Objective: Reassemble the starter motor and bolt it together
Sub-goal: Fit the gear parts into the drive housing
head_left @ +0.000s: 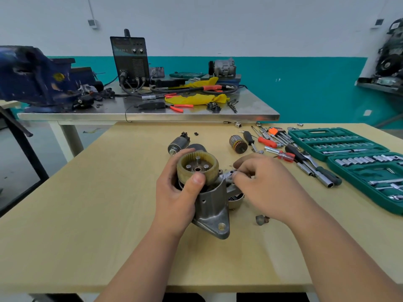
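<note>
Centre frame: starter housing (pixel 212 205) stands on the bench (pixel 109 214); left grip (pixel 176 192) clasps the ring gear (pixel 197 168) atop it; right grip (pixel 266 184) pinches a small metal part (pixel 229 174) at the housing's side; step judged: gear-train refit; next, the armature (pixel 238 144), lying above right, needs careful alignment.

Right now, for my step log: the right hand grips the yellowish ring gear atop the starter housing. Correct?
No: the head view shows the left hand gripping the yellowish ring gear atop the starter housing; the right hand pinches a small metal part beside it.
</note>
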{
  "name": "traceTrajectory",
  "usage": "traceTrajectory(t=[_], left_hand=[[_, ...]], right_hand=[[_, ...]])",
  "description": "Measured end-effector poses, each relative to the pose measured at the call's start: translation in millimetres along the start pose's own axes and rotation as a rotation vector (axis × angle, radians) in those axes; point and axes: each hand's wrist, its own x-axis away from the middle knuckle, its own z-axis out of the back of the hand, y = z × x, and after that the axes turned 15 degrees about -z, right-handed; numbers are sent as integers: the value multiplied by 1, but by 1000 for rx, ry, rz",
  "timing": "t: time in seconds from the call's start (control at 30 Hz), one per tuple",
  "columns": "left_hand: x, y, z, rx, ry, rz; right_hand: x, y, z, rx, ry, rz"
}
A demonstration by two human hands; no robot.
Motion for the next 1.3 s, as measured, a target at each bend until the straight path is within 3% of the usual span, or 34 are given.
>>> traceTrajectory(t=[0.13, 0.3, 0.53, 0.6, 0.73, 0.9, 1.07, 1.3], left_hand=[[0, -3, 1, 13, -12, 4], [0, -7, 4, 19, -48, -9], [-3, -10, 2, 55, -41, 57], [1, -10, 8, -23, -141, 87], [10, -7, 14, -66, -376, 136], [5, -6, 11, -38, -400, 182], [0, -6, 18, -9, -444, 243], [-5, -4, 19, 47, -516, 265]], right_hand=[[-1, 10, -5, -172, -61, 18], [-1, 20, -18, -554, -159, -35], [-4, 26, -30, -662, -106, -59], [-3, 28, -29, -666, -138, -52], [-2, 33, -19, -496, -157, 14], [-8, 4, 17, -113, -276, 302], [-26, -35, 29, 204, -417, 434], [-35, -40, 35, 238, -470, 479]])
